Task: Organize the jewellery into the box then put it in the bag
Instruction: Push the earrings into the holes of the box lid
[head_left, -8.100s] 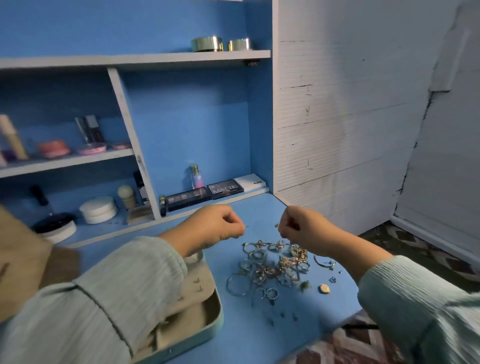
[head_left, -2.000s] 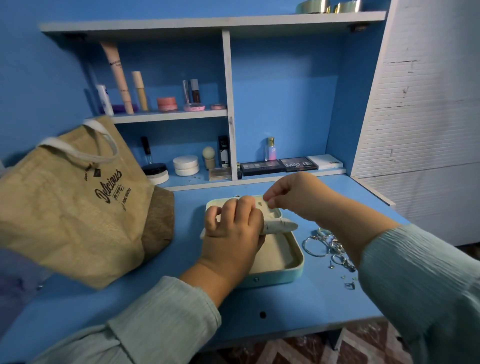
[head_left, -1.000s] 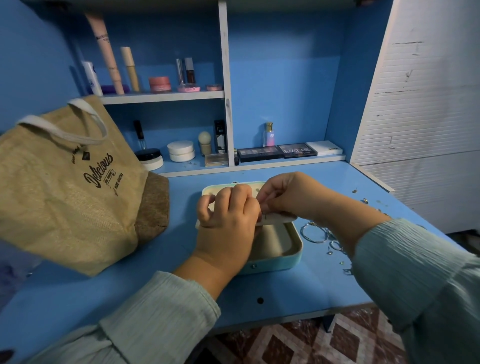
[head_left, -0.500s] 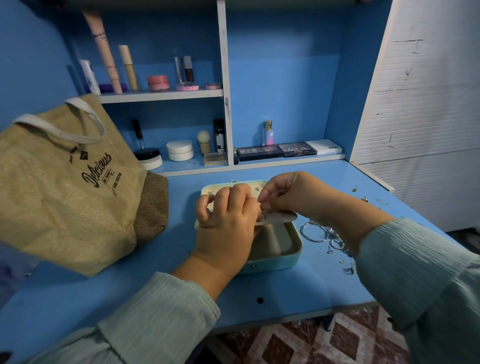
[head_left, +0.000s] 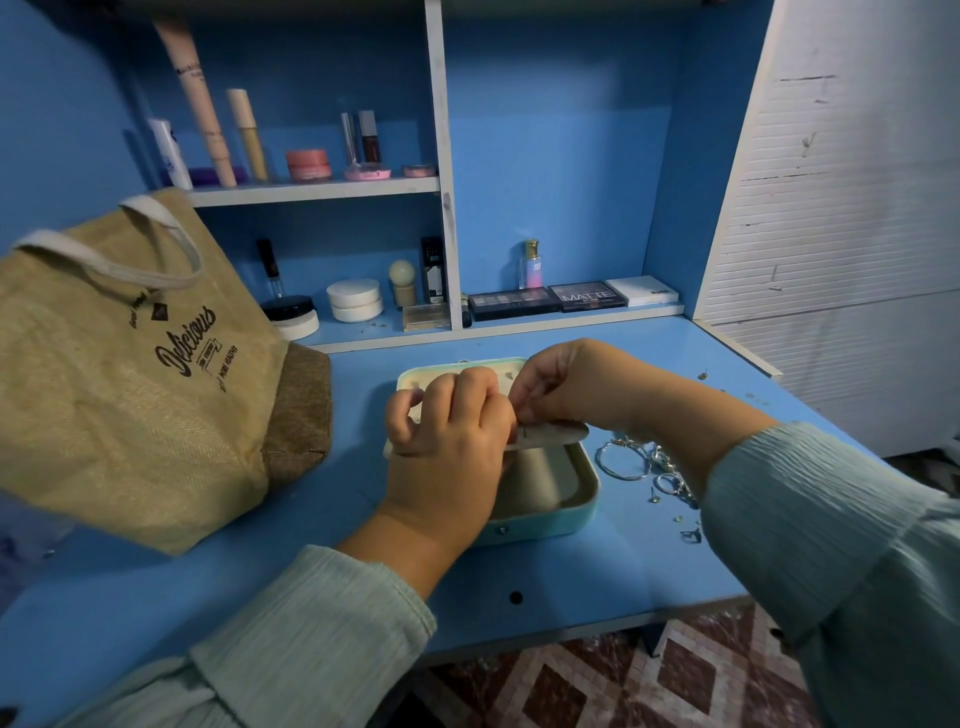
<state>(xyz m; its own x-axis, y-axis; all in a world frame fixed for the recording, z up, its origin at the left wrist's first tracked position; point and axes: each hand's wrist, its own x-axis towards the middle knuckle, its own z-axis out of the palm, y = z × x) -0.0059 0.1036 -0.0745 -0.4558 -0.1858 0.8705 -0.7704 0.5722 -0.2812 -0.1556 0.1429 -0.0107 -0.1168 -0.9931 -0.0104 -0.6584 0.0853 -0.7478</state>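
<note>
Head view showed my two hands over one open jewellery box (head_left: 571, 512) on the blue desk (head_left: 597, 566). My left hand (head_left: 447, 431) had its fingers curled around the beige padded insert (head_left: 556, 435), holding it above the box. My right hand (head_left: 571, 384) pinched something tiny against that insert, thumb and fingertips together; what it was I could not tell. Half a second before, both hands were placed almost the same; eight seconds before, they were raised apart over the loose pile, holding a small piece between them. Just right of the box lay the remaining jewellery (head_left: 649, 467): one large ring and a few smaller pieces, partly hidden by my sleeve. Left of the box stood one jute bag (head_left: 130, 374), printed "Delicious". Farther back, on the shelf, lay two eyeshadow palettes, the right one (head_left: 587, 296) reading "MATTE".
</note>
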